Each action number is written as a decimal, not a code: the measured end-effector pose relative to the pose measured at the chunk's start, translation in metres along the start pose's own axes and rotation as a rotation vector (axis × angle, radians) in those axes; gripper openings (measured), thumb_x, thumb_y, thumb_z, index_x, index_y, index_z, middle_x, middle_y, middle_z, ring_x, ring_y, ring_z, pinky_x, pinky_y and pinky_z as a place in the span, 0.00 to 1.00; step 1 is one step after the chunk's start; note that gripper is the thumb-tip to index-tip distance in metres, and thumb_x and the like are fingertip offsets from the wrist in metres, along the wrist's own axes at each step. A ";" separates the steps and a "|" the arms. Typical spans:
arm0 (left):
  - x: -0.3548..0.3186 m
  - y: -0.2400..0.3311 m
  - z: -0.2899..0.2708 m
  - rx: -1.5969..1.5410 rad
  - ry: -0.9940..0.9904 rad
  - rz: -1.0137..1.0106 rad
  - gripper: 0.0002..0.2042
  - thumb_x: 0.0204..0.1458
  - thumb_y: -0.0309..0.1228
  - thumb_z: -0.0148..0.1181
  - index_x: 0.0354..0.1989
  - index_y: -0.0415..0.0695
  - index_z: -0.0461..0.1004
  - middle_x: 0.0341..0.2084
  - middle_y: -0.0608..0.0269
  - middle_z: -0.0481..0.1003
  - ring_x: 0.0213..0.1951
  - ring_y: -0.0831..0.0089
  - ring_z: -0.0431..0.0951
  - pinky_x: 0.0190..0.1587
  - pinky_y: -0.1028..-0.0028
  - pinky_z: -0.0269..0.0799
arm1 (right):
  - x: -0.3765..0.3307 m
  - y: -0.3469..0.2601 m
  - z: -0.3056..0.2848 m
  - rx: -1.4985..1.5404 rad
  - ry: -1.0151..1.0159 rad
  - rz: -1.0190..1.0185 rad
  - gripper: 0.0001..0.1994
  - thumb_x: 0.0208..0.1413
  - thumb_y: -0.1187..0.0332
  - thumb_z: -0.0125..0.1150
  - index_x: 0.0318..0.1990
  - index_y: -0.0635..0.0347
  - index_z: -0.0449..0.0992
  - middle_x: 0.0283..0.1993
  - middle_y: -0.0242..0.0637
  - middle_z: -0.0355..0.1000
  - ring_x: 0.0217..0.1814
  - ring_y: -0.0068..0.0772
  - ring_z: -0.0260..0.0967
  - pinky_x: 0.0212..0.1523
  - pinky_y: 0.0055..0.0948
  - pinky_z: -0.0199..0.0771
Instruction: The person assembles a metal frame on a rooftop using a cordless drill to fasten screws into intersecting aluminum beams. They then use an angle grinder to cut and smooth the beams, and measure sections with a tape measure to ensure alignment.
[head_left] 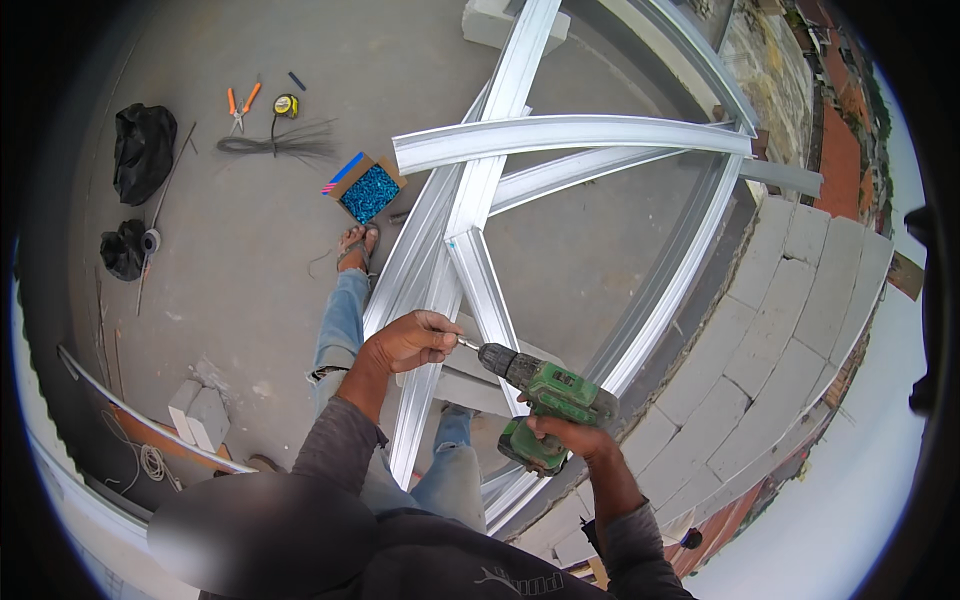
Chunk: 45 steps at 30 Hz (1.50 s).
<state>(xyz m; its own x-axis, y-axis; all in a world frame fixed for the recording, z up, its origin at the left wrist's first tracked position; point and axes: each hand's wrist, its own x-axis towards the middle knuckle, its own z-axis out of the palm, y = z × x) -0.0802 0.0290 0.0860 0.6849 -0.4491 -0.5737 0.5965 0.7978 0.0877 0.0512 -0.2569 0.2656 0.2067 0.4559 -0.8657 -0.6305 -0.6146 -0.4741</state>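
Note:
My right hand (575, 437) is wrapped round the handle of a green and black cordless drill (565, 392), which points left. A short silver bit (467, 343) sticks out of the drill's black chuck (497, 358). At the bit's tip, the fingers of my left hand (415, 340) are pinched together; whatever small thing they hold is hidden. Beneath both hands lie long silver metal profiles, one short length (484, 285) passing just beyond the chuck. Another profile (570, 135) lies across the others farther off.
An open cardboard box of small blue pieces (370, 193) stands by my foot (357, 243). Farther left are a tape measure (286, 105), orange-handled snips (240, 108), a wire bundle (275, 143) and black bags (143, 153). A grey block wall (760, 350) borders the right.

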 end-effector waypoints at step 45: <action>0.118 0.020 0.078 -0.446 0.388 0.355 0.12 0.48 0.31 0.66 0.40 0.44 0.75 0.34 0.66 0.73 0.37 0.73 0.75 0.44 0.70 0.73 | 0.203 -0.023 -0.015 -0.791 0.257 -0.288 0.23 0.46 0.67 0.73 0.51 0.57 0.76 0.39 0.52 0.81 0.46 0.60 0.79 0.45 0.45 0.80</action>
<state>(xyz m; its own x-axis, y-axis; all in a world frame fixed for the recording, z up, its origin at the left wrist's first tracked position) 0.0455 -0.0395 0.0837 0.5579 -0.0201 -0.8297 0.0781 0.9965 0.0283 0.1184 -0.1603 0.0985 0.4996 0.5613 -0.6599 0.1557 -0.8075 -0.5690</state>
